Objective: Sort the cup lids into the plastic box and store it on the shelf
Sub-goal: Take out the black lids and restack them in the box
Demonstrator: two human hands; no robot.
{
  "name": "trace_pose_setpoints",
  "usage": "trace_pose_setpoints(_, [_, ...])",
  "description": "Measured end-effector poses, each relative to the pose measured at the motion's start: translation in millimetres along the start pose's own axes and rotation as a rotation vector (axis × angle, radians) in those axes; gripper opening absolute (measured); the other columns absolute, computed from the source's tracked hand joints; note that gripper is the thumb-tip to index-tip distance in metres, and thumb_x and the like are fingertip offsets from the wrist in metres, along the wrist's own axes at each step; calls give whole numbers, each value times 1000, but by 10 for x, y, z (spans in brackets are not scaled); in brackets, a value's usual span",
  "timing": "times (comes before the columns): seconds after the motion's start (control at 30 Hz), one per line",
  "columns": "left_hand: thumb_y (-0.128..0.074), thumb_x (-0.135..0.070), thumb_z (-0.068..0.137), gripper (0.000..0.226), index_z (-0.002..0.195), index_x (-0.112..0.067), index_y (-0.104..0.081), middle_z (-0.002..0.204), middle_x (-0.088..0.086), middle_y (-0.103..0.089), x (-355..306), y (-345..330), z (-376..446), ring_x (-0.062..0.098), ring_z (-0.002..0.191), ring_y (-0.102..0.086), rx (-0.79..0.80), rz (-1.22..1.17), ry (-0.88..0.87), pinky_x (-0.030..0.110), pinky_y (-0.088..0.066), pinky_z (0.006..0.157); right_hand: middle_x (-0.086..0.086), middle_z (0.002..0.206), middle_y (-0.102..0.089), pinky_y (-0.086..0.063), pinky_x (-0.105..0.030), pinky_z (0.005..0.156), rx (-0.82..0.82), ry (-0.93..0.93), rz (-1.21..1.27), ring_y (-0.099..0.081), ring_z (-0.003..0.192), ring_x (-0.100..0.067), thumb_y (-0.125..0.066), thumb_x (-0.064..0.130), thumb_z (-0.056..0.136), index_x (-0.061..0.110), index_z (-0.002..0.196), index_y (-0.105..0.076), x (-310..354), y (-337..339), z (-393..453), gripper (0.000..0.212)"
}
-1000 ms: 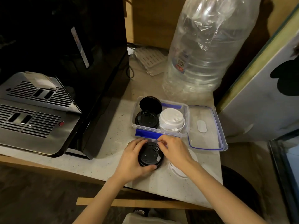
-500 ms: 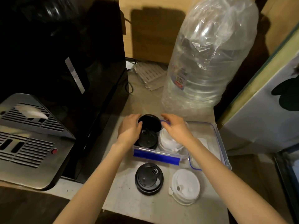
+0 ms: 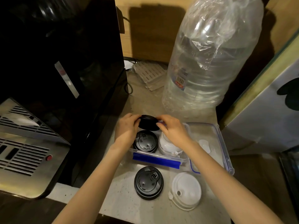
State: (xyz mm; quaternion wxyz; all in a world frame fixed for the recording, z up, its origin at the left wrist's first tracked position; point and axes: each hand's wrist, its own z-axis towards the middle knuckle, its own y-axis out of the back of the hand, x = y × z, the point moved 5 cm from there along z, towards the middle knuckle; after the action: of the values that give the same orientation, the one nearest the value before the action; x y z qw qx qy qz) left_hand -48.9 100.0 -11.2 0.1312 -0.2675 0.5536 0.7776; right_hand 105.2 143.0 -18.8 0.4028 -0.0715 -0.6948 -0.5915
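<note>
A clear plastic box with a blue clip stands on the counter. Inside lie a stack of black lids on the left and white lids on the right. Both hands grip a tilted black lid at the box's far edge: my left hand on its left rim, my right hand on its right rim. In front of the box a black lid and a white lid rest on the counter.
The box's clear cover lies flat to the right. A large water bottle stands behind. A black coffee machine with a metal drip tray fills the left. A white cabinet is at the right.
Both hands left the black lid on the counter, reached to the back of the box, and now hold the tilted black lid by its rims.
</note>
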Motion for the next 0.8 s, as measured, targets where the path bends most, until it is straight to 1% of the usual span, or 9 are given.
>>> trace_pose_setpoints(0.1, [-57, -3, 85, 23, 106, -3, -66, 103, 15, -69, -26, 156, -128, 21, 93, -63, -102, -147, -72, 23, -47, 85, -2, 116, -62, -48, -38, 90, -44, 56, 112, -59, 106, -19, -57, 27, 88, 20, 115, -56, 44, 32, -126, 28])
trace_pose_setpoints(0.17, [-58, 0, 84, 22, 104, -4, -66, 101, 13, -70, -19, 214, -226, 12, 90, -59, -146, -175, -74, 15, -42, 84, 1, 124, -59, -46, -32, 94, -16, 4, 212, -56, 111, -15, -63, 33, 84, 22, 120, -52, 23, 7, -194, 39])
trace_pose_setpoints(0.3, [-52, 0, 87, 26, 108, -11, -62, 102, 1, -65, 70, 181, -404, 6, 94, -56, -108, -290, 81, 12, -41, 85, 4, 134, -49, -43, -30, 96, 65, -97, 311, -49, 119, -11, -68, 43, 76, 27, 137, -34, -11, -47, -272, 71])
trace_pose_setpoints(0.37, [-50, 2, 87, 28, 109, -13, -60, 101, -6, -61, 62, 147, -456, 6, 95, -56, -85, -349, 118, 0, -39, 80, 5, 132, -48, -42, -28, 95, 122, -98, 320, -47, 117, -10, -69, 42, 76, 27, 140, -30, 20, -60, -278, 76])
trace_pose_setpoints(0.43, [-49, 2, 87, 29, 109, -13, -60, 100, -8, -59, 31, 115, -477, 5, 94, -56, -77, -373, 138, -6, -37, 77, 1, 136, -49, -43, -28, 94, 157, -111, 366, -48, 118, -12, -69, 43, 75, 27, 139, -32, 40, -77, -262, 76])
trace_pose_setpoints(0.53, [-51, 1, 86, 27, 107, -13, -60, 99, -7, -61, -4, 61, -482, 5, 91, -58, -71, -410, 166, -3, -40, 77, -1, 136, -51, -43, -32, 99, 214, -141, 415, -49, 119, -13, -70, 43, 74, 27, 138, -34, 61, -92, -248, 75])
trace_pose_setpoints(0.63, [-49, 1, 87, 26, 106, -14, -60, 98, -5, -62, 3, 25, -463, 8, 93, -60, -44, -481, 232, 10, -46, 78, -2, 137, -48, -42, -38, 103, 274, -114, 421, -47, 122, -17, -74, 37, 72, 28, 139, -31, 62, -105, -247, 80])
trace_pose_setpoints(0.73, [-47, 1, 88, 26, 107, -13, -59, 97, -4, -61, 12, -17, -435, 11, 97, -59, 30, -539, 282, 12, -47, 76, 0, 129, -50, -44, -34, 98, 314, -105, 410, -49, 117, -16, -75, 34, 72, 31, 138, -33, 52, -100, -243, 78])
trace_pose_setpoints(0.8, [-47, 0, 88, 32, 115, -13, -56, 106, -2, -60, 23, -35, -416, 13, 105, -57, 86, -498, 266, 17, -44, 85, 5, 123, -52, -44, -30, 96, 293, -92, 389, -52, 115, -16, -76, 34, 70, 29, 137, -37, 52, -91, -224, 77])
